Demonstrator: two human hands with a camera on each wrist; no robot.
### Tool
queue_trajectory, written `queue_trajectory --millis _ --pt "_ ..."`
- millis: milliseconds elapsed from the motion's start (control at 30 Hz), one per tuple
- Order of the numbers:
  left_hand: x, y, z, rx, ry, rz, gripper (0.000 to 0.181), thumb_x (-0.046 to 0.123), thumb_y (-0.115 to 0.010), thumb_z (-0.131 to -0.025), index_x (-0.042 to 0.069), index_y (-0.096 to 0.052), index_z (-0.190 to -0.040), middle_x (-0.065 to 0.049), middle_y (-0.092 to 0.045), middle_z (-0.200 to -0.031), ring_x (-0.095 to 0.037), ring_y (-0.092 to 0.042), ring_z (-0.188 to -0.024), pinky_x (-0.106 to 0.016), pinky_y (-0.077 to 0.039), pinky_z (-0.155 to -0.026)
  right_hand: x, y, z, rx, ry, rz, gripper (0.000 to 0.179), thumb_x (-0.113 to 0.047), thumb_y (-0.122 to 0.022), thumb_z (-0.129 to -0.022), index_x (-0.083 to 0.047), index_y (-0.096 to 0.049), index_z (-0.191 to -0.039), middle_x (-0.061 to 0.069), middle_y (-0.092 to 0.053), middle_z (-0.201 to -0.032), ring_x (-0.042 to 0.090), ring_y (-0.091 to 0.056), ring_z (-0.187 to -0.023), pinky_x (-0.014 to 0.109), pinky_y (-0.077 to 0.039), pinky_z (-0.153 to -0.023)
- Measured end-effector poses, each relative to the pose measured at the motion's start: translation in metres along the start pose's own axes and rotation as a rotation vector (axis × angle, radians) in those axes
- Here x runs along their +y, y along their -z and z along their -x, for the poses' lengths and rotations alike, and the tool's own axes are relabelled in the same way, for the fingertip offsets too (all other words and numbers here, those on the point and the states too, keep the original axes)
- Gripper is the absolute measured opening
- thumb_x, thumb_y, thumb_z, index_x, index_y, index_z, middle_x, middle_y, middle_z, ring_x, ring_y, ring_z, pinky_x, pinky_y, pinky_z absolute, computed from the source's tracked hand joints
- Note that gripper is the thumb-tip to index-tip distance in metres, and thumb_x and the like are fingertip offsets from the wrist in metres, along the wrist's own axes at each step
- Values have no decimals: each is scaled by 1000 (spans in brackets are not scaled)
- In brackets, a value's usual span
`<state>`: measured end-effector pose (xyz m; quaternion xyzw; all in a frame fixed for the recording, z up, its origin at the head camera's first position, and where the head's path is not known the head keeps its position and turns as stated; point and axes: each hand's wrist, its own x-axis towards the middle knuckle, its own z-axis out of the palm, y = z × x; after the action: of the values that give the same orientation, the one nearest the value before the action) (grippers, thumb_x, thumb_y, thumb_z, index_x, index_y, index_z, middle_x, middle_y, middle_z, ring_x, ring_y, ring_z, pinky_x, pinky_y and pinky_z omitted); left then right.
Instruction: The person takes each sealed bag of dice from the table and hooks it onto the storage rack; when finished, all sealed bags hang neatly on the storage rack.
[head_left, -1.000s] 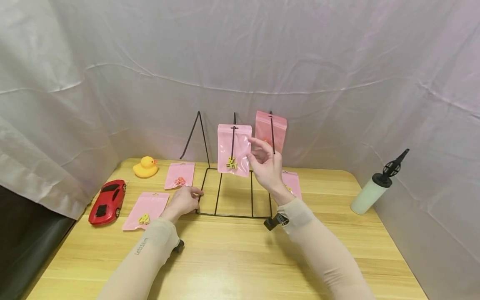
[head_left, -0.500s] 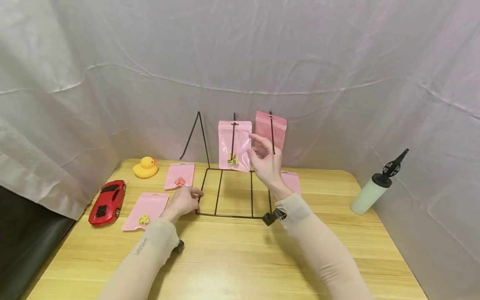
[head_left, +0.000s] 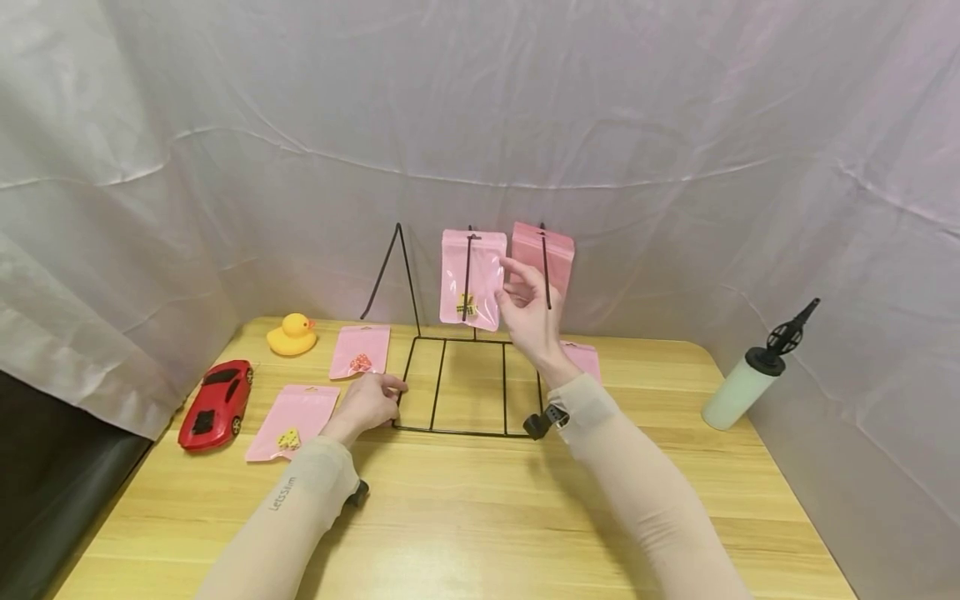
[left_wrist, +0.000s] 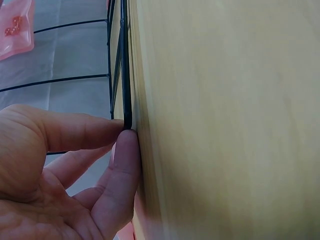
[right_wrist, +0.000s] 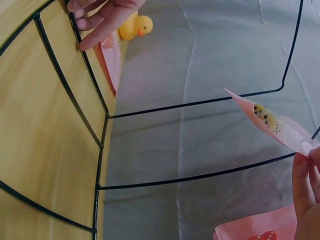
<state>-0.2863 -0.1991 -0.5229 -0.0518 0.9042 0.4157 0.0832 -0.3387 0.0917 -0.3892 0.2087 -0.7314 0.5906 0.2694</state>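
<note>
My right hand (head_left: 531,321) pinches the right edge of a pink zip bag (head_left: 483,267) between thumb and fingers. The bag hangs by its top slot on the middle prong of a black wire rack (head_left: 468,432); yellow dice (right_wrist: 267,118) show inside it. Behind the hand, another pink bag (head_left: 561,254) hangs on the right prong, and red dice (right_wrist: 265,235) are visible in its lower part in the right wrist view. At the rack's left side, my left hand (head_left: 369,402) pinches the base wire (left_wrist: 126,65) between thumb and finger.
Two pink bags, one with red dice (head_left: 360,362) and one with yellow dice (head_left: 288,438), lie left of the rack. Beyond them are a rubber duck (head_left: 292,335) and a red toy car (head_left: 216,406). A third bag (head_left: 582,358) lies behind the right wrist; a pale green hand pump (head_left: 742,389) stands far right.
The bag of yellow dice has slid upward and back along the middle prong, with my right hand moving along with it. My left hand has stayed on the rack's base.
</note>
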Motion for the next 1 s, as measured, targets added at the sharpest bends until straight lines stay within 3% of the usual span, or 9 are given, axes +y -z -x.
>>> queue_trajectory --millis 133,367,400,600,700,733,833,1000 --pt "1 1 2 4 -7 -2 59 -4 -69 -76 11 -81 -132 -6 -71 -103 -16 -69 -69 -29 -58 -58 1 -1 -4 -1 6 31 49 5 -75 -94 -8 -77 -140 20 -78 -138 42 -83 -108 12 -61 -87" --pt "26 10 26 -8 0 8 58 -6 -68 -79 7 -79 -134 -10 -71 -107 -17 -69 -73 -25 -58 -62 7 -2 -8 5 -4 59 48 4 -74 -93 -9 -78 -139 19 -81 -134 40 -84 -105 17 -62 -85" --pt "25 9 25 -5 2 3 57 -5 -67 -79 7 -79 -134 -10 -71 -106 -16 -69 -73 -25 -57 -61 8 -2 -8 5 -14 61 48 3 -75 -93 -10 -78 -139 19 -81 -134 40 -84 -104 19 -63 -86" --pt "17 8 20 -10 -16 -8 56 -4 -66 -79 8 -80 -131 -10 -71 -105 -16 -69 -69 -27 -58 -60 10 -1 -5 -24 -49 48 47 -1 -77 -94 -9 -77 -140 22 -80 -135 42 -83 -110 46 -70 -96" --pt "12 7 17 -5 -31 6 56 -5 -65 -78 9 -81 -130 -9 -71 -103 -16 -68 -68 -26 -58 -60 12 2 1 -45 -43 69 45 -2 -78 -96 -7 -76 -141 24 -81 -131 42 -83 -114 53 -69 -100" --pt "20 10 23 -3 -12 12 56 -5 -65 -78 8 -81 -130 -9 -71 -105 -16 -69 -69 -26 -59 -61 13 4 4 -53 -45 79 45 -2 -78 -96 -7 -75 -141 23 -82 -131 41 -82 -116 53 -68 -101" --pt "21 8 24 7 -5 7 57 -6 -66 -79 8 -80 -132 -10 -72 -107 -15 -68 -69 -25 -58 -61 18 12 13 -66 -39 100 42 0 -77 -96 -5 -76 -138 23 -83 -126 41 -83 -115 50 -69 -100" --pt "30 7 32 15 22 -1 58 -7 -68 -80 8 -79 -135 -12 -73 -113 -13 -68 -72 -23 -57 -61 29 37 33 -65 -60 134 35 4 -78 -94 -2 -80 -128 25 -84 -115 39 -85 -100 24 -69 -86"
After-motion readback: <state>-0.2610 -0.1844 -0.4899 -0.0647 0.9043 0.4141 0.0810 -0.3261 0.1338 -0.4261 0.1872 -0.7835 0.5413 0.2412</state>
